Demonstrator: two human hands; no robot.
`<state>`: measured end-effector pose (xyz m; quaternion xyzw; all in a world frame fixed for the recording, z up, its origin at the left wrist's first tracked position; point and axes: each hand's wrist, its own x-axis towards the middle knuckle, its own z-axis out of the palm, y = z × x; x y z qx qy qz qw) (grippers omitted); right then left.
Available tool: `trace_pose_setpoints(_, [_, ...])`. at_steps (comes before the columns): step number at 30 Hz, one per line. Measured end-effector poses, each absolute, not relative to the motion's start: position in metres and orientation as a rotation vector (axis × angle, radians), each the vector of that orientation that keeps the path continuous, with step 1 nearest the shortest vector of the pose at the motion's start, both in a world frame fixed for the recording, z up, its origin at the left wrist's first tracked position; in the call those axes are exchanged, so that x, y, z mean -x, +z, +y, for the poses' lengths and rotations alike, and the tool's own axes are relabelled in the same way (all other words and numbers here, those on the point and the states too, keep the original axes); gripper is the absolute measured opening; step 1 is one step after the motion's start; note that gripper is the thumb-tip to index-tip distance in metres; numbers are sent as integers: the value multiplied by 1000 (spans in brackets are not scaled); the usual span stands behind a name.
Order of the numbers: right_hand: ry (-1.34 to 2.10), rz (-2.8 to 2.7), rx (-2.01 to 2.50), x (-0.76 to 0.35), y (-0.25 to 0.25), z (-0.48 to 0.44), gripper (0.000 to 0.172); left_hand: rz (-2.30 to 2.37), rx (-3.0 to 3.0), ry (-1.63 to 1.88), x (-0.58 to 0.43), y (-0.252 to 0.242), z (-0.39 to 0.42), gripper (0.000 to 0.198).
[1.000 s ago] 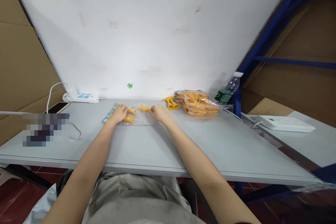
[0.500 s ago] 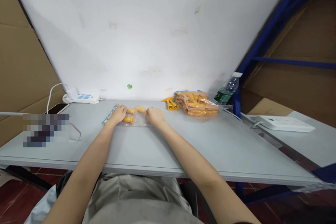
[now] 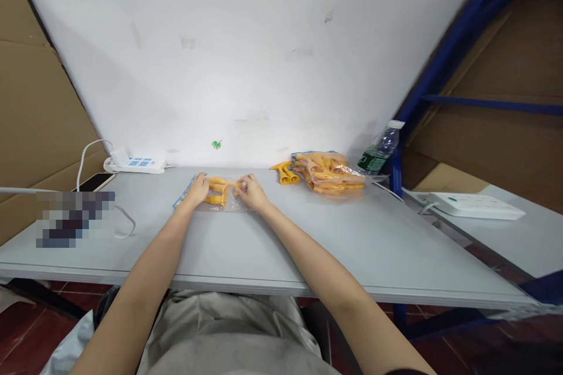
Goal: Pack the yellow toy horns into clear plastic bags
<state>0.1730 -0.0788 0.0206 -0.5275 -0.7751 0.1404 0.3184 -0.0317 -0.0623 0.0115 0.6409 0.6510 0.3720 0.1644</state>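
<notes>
A clear plastic bag (image 3: 241,205) with a colourful printed edge lies flat on the table, with several yellow horn-shaped plastic pieces (image 3: 215,200) in its left part. My left hand (image 3: 199,188) is closed over the bag's left end, on the printed edge, partly hiding it. At the bag's right side, my right hand (image 3: 251,190) pinches another yellow horn-shaped piece (image 3: 234,184), whose thin end reaches towards the other pieces. Glare on the film and my fingers hide part of this piece.
Two loose yellow horns (image 3: 288,176) lie by the wall, beside a full bag of similar pieces (image 3: 329,179). A water bottle (image 3: 380,149) stands behind at the right. A power strip (image 3: 145,164) and a phone (image 3: 97,181) are at the left. A white board (image 3: 264,58) rises behind the table.
My right hand has moved left with the yellow piece, closer to the other pieces, and its fingers have turned. The left hand stays on the bag's left end.
</notes>
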Motion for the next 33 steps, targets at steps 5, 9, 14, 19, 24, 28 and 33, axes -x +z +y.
trace_pose_setpoints(5, [686, -1846, 1248, -177, -1, -58, 12, 1806, -1785, 1177, 28, 12, -63, 34])
trace_pose_setpoints(9, [721, -1914, 1112, -182, -3, -55, 20, 1798, -1837, 1200, 29, 9, -61, 25])
trace_pose_setpoints(14, [644, -1948, 1168, -182, 3, -60, 21, 1716, -2089, 1186, 31, 3, -58, 10])
trace_pose_setpoints(19, [847, -2159, 883, -179, 9, -64, 27, 1614, -2258, 1058, 31, 2, -57, 15])
trace_pose_setpoints(24, [966, -2312, 801, -180, 13, -65, 34, 1676, -2261, 948, 32, 2, -56, 19])
trace_pose_setpoints(28, [1037, -2316, 805, -180, 17, -69, 33, 1681, -2265, 924, 32, 2, -58, 21])
trace_pose_setpoints(33, [1100, -2273, 819, -177, 21, -73, 38, 1681, -2255, 927, 33, 4, -62, 19])
